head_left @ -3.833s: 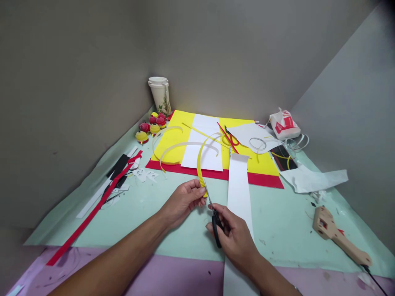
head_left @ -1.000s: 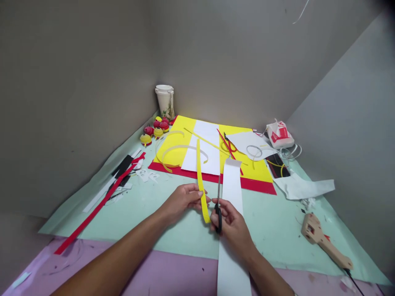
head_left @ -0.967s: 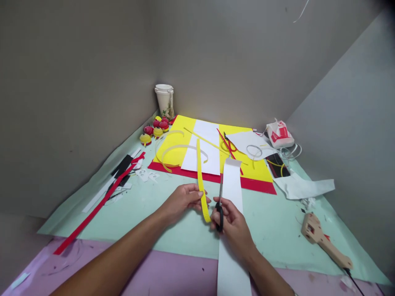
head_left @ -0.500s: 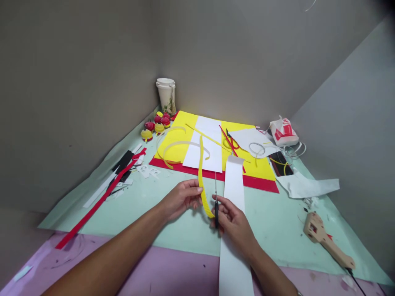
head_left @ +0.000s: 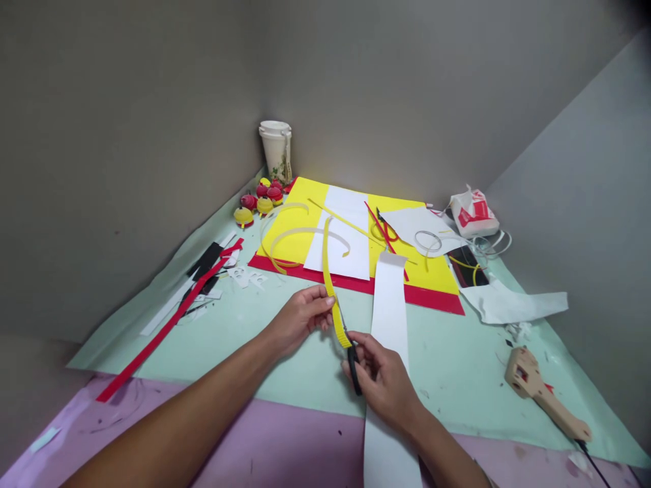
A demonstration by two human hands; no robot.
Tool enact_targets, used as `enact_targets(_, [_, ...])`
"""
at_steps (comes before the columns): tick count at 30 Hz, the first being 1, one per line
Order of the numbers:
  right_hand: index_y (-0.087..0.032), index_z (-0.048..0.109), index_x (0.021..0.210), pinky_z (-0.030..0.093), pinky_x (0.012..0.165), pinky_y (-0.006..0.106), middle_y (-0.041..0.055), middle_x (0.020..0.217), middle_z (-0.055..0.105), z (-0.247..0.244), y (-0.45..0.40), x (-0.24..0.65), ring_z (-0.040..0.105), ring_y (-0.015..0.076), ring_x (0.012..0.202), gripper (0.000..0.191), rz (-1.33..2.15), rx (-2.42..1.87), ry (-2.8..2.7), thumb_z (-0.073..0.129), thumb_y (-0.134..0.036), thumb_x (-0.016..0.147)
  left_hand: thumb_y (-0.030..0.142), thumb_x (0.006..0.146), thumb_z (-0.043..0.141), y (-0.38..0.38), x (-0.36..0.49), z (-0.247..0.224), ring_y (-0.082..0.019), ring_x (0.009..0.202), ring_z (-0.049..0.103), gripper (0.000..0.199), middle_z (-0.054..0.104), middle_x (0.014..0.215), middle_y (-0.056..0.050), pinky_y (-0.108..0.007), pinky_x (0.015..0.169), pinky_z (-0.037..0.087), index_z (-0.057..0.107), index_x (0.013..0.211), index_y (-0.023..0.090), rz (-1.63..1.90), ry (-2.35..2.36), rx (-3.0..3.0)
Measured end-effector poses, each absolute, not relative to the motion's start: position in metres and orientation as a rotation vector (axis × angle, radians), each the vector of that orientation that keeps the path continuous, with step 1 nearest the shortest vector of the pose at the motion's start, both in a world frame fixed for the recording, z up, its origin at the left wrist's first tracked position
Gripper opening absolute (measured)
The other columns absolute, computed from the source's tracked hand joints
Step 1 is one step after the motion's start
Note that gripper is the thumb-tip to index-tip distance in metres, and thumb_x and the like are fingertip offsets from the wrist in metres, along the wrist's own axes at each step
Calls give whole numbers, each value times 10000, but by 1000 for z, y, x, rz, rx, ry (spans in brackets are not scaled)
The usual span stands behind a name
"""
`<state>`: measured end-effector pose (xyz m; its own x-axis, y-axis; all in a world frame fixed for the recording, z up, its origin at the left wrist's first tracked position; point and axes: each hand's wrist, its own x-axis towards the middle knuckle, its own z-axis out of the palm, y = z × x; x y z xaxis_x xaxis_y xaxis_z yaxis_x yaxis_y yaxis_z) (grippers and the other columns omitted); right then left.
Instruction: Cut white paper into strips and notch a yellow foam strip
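Note:
A curved yellow strip (head_left: 328,264) with fine cuts along its lower part is pinched in my left hand (head_left: 304,317), its upper end rising over the yellow and white sheets. My right hand (head_left: 379,373) holds black-handled scissors (head_left: 354,369) at the strip's lower end. The blades lie against the strip and are partly hidden behind it. Beneath my right forearm runs a long white paper strip (head_left: 390,305).
Yellow sheet (head_left: 442,274), red strips (head_left: 167,325) and yellow curls lie around. A glue gun (head_left: 544,393) rests at right, a tissue pack (head_left: 472,211) at back right. Red and yellow balls (head_left: 243,217) sit near a white cup (head_left: 277,152).
The scissors have tilted left, and their blades now meet the yellow strip instead of standing beside it. The strip's lower end has risen slightly. The view has shifted a little.

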<state>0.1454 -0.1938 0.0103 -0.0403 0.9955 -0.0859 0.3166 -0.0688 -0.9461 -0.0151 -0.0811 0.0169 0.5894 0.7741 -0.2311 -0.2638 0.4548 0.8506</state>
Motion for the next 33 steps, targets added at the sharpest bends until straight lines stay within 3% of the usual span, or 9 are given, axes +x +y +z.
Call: enact_targets(33, [-141, 580, 1141, 406, 528, 212, -47, 633, 461, 10, -195, 145, 432, 118, 540, 305, 1110, -1448, -1459, 519, -205, 850, 286, 827, 640, -81, -14, 14, -81, 545, 496, 162, 569, 634, 5, -212, 554, 397, 574, 809, 139, 722, 684, 939])
